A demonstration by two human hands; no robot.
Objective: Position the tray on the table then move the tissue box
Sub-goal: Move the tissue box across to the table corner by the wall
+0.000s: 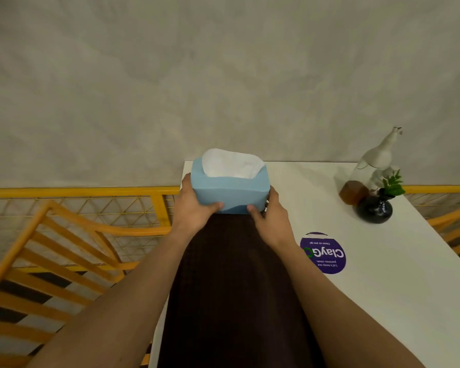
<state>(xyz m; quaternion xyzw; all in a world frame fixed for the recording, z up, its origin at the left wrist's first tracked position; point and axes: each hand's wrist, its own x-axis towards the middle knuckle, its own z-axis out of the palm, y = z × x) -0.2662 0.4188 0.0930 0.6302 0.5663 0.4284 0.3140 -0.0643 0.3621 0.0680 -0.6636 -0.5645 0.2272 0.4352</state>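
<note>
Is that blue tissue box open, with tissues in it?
Open: the tissue box, held between the left hand and right hand, shows white tissue rising from its top. How full, cannot tell.

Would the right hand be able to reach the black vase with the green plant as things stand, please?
Probably yes, once freed: the right hand now grips the tissue box together with the left hand. The white table between it and the black vase is bare apart from a purple sticker.

Both arms stretched out forward, bare forearms. Left hand and right hand face each other, palms inward, thumbs pointing toward one another on the near side, fingers wrapped around the tissue box between them.
</note>
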